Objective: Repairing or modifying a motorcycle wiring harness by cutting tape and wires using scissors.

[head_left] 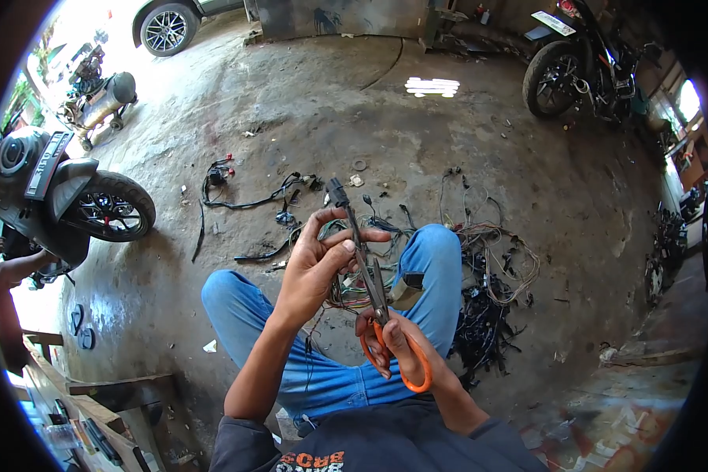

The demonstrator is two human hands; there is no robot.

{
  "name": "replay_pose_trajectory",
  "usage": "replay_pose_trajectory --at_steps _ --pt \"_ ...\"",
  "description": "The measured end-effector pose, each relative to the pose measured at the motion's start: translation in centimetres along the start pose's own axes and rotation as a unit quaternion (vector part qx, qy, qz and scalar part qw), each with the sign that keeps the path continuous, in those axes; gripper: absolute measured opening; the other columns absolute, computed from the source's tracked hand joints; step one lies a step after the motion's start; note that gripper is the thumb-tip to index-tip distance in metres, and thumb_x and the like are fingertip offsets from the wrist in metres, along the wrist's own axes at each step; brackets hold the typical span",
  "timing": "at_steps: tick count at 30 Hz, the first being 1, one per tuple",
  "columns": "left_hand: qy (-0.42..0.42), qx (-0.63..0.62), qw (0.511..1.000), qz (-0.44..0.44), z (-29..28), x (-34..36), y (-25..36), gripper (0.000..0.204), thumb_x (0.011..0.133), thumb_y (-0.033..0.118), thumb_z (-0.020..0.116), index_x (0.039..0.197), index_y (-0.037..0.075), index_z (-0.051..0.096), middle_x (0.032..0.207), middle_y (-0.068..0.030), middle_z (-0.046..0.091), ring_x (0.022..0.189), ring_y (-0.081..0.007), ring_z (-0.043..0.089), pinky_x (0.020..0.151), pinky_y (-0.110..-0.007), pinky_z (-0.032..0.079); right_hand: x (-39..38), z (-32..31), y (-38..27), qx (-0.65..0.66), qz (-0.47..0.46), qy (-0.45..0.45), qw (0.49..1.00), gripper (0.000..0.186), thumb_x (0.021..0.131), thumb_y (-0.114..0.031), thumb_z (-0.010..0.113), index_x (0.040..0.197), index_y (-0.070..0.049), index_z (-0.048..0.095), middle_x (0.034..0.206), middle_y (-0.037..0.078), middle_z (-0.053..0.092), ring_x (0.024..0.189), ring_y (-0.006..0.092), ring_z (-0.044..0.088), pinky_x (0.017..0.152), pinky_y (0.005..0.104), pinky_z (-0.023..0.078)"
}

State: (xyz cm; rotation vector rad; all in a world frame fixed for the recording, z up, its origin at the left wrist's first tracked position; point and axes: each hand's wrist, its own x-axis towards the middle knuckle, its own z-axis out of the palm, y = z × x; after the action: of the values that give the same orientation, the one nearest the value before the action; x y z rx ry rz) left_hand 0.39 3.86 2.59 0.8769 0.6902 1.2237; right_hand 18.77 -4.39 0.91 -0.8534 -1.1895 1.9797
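Observation:
In my right hand (407, 346) is a pair of scissors with orange handle loops (422, 368), my fingers through them. Its dark, narrow blades point up and away from me and lie along a black wiring lead (355, 224). My left hand (313, 271) pinches this lead between thumb and fingers, with the index finger bent behind it. A black plug connector (337, 193) tops the lead, just beyond my left fingertips. Whether the blades touch the lead's covering I cannot tell. Thin coloured wires (350, 297) show below my hands, between my knees.
A wiring harness (252, 203) lies on the concrete floor ahead. Tangled bare wires (519, 267) and a heap of black scraps (484, 326) sit right of my knee. Motorbikes stand left (106, 206) and far right (554, 82). A wooden bench (79, 393) is at lower left, near another person's arm (25, 267).

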Motion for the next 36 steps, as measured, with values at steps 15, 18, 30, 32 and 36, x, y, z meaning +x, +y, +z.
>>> replay_pose_trajectory --at_steps 15,18,30,32,36 --pt "-0.021 0.055 0.998 -0.006 0.5 0.4 -0.9 0.041 0.104 0.009 0.049 0.14 0.0 0.029 0.125 -0.0203 0.067 0.079 -0.0064 0.058 0.072 -0.021 0.048 0.0 -0.1 0.5 -0.04 0.016 0.062 0.997 0.072 0.097 -0.07 0.038 0.114 -0.001 0.053 0.071 -0.001 0.041 0.052 0.0061 0.04 0.044 0.0225 0.036" --pt "-0.019 0.103 0.994 -0.001 0.5 0.1 -1.4 0.045 0.104 0.01 0.052 0.144 -0.001 0.033 0.12 -0.0214 0.068 0.089 -0.0103 0.066 0.077 -0.022 0.051 0.2 0.0 0.2 -0.035 0.014 0.078 0.996 0.074 0.097 -0.07 0.04 0.114 0.0 0.054 0.07 -0.001 0.041 0.051 0.0057 0.04 0.043 0.0219 0.035" --pt "-0.056 0.103 0.989 -0.094 0.9 1.0 -1.6 0.037 0.107 0.025 0.052 0.13 -0.001 0.062 0.09 0.0025 0.062 0.075 -0.0032 0.048 0.069 -0.018 0.039 -0.2 -0.2 0.6 0.042 -0.024 0.095 0.994 0.062 0.101 -0.063 0.041 0.11 -0.004 0.055 0.064 -0.005 0.04 0.047 0.003 0.036 0.041 0.0203 0.03" --pt "-0.061 0.1 0.988 -0.102 0.7 1.2 -1.8 0.034 0.107 0.025 0.052 0.126 -0.001 0.063 0.089 0.0029 0.061 0.076 -0.0031 0.048 0.068 -0.018 0.039 -0.3 -0.3 0.7 0.047 -0.03 0.094 0.994 0.062 0.101 -0.063 0.042 0.111 -0.003 0.056 0.064 -0.005 0.04 0.046 0.003 0.035 0.041 0.0205 0.03" --pt "-0.065 0.112 0.988 -0.08 0.7 1.4 -2.6 0.027 0.106 0.026 0.054 0.113 0.001 0.064 0.088 0.0036 0.058 0.076 -0.0029 0.047 0.068 -0.019 0.039 -0.7 -0.6 0.5 0.016 -0.031 0.106 0.994 0.06 0.1 -0.061 0.045 0.11 -0.003 0.057 0.063 -0.004 0.043 0.046 0.0031 0.037 0.041 0.0208 0.031"
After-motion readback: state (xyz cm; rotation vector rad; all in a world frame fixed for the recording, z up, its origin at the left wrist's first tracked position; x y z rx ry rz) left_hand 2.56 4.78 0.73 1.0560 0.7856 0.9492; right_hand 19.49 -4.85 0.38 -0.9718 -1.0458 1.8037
